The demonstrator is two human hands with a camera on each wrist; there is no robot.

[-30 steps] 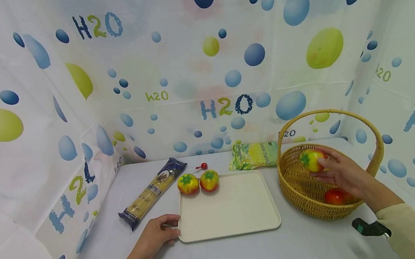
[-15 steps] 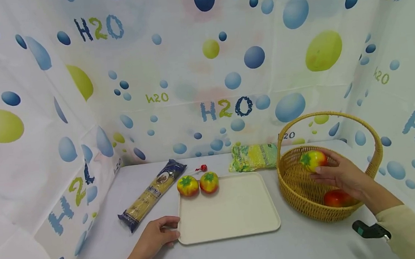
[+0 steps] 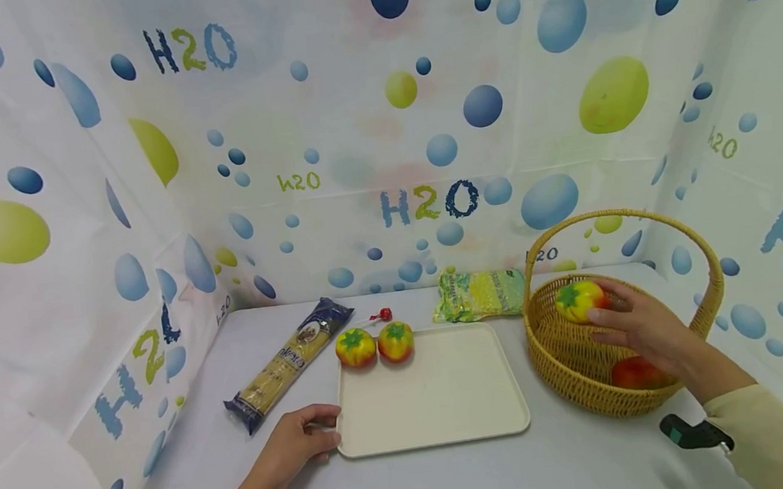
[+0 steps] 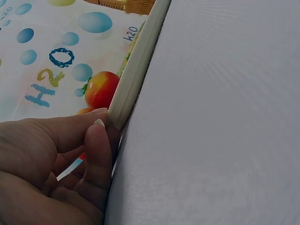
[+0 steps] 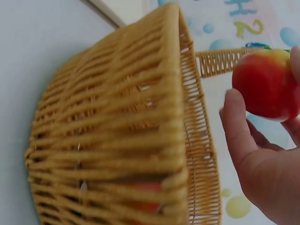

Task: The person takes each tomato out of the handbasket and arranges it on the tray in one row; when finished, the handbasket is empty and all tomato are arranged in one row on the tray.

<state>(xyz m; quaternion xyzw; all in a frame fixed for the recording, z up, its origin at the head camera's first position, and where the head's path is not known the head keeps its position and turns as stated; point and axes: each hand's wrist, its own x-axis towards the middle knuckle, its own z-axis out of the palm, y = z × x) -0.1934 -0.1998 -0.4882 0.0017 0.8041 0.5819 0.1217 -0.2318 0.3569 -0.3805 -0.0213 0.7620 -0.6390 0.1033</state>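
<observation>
My right hand (image 3: 639, 324) holds a red-and-yellow tomato (image 3: 578, 302) with a green leafy top, raised over the wicker basket (image 3: 548, 359). In the right wrist view the tomato (image 5: 267, 84) is between the fingers, above the rim. A red fruit (image 3: 633, 373) lies in the basket, partly hidden by my wrist. At the cream tray's (image 3: 440, 395) left edge, my left hand (image 3: 297, 443) grips the rim with thumb and fingers. Two more tomatoes, a left one (image 3: 355, 348) and a right one (image 3: 396, 342), sit side by side in the tray's far left corner.
A pasta packet (image 3: 290, 362) lies slanted left of the tray. Behind the tray are a red lollipop (image 3: 385, 314) and a green-yellow bag (image 3: 480, 294). The basket's tall handle (image 3: 708, 263) arches over its opening. Patterned cloth (image 3: 353, 123) walls the table.
The right hand has shifted slightly left with the tomato, whose leafy top now tips a little more toward the camera. The left hand and the tray have stayed put.
</observation>
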